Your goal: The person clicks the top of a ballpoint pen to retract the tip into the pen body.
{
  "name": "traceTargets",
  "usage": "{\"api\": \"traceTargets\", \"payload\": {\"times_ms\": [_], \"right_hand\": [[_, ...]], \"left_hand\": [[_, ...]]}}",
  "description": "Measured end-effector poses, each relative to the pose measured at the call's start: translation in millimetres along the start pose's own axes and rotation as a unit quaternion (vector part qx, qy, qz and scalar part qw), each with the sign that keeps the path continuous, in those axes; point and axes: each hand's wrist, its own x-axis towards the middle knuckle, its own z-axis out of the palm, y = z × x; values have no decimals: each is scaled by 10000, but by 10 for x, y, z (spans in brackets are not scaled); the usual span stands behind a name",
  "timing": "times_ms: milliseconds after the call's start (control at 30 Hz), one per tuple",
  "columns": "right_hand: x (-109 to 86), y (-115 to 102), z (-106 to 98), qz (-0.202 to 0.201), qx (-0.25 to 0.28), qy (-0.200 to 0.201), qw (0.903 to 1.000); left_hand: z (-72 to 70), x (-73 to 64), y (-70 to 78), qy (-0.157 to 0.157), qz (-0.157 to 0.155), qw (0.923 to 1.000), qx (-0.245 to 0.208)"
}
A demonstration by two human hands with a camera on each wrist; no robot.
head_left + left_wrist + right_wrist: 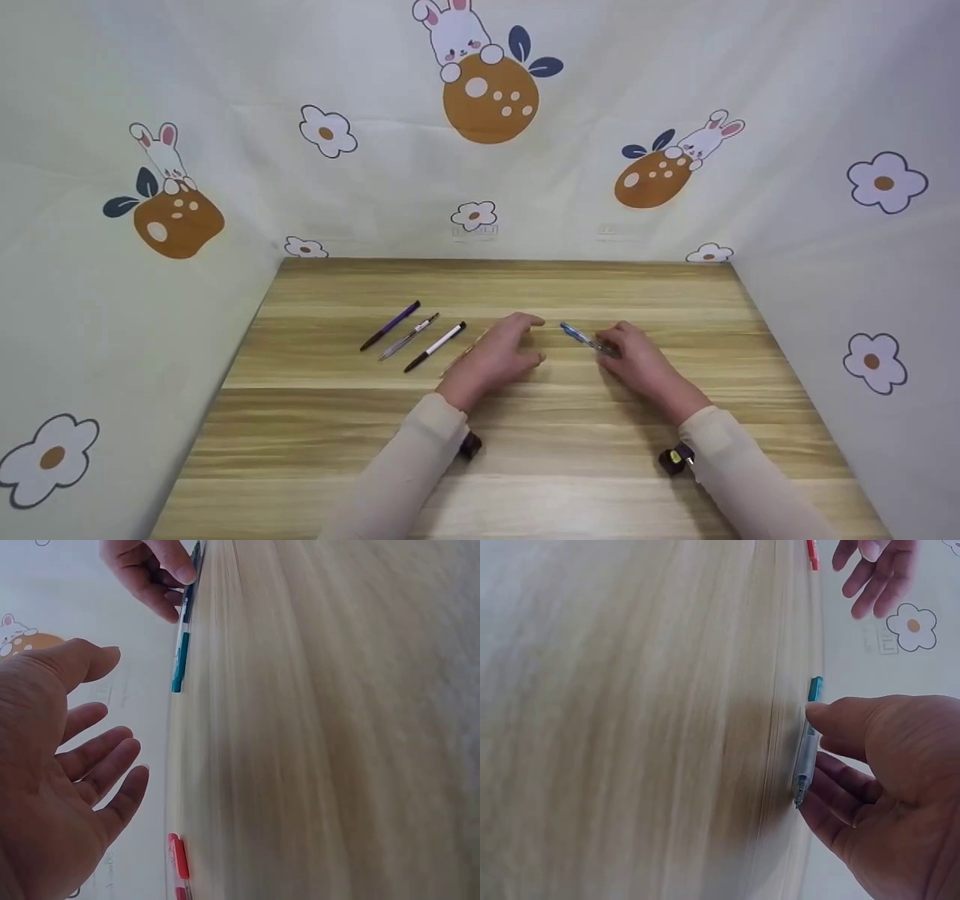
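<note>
My right hand (639,361) pinches a clear-barrelled pen with a blue-green end (576,333) between thumb and fingers, low over the table. In the right wrist view its pointed tip (800,791) sticks out below the fingers. My left hand (501,354) is held to the left of that pen, its fingers spread and loosely bent, with nothing in them. A red-ended pen (180,856) lies near the left hand; in the head view that hand covers most of it.
Left of the left hand, a purple pen (390,326), a clear pen (409,336) and a white pen with dark ends (436,346) lie side by side, slanted, on the wood-grain table (525,480). Printed cloth walls (375,195) enclose the table's back and sides.
</note>
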Motion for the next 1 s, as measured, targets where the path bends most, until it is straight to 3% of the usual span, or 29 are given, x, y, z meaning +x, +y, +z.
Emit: {"api": "traceTargets", "payload": {"times_ms": [367,733,1000], "right_hand": [[35,24,20,59,-151,18,9999],[19,27,28,-253,-380,299,9985],[10,70,33,-503,-129,425,9977]], "left_hand": [[38,31,32,15,-35,9994,342],[61,63,37,52,2,9991,418],[40,39,41,57,33,9993,358]]}}
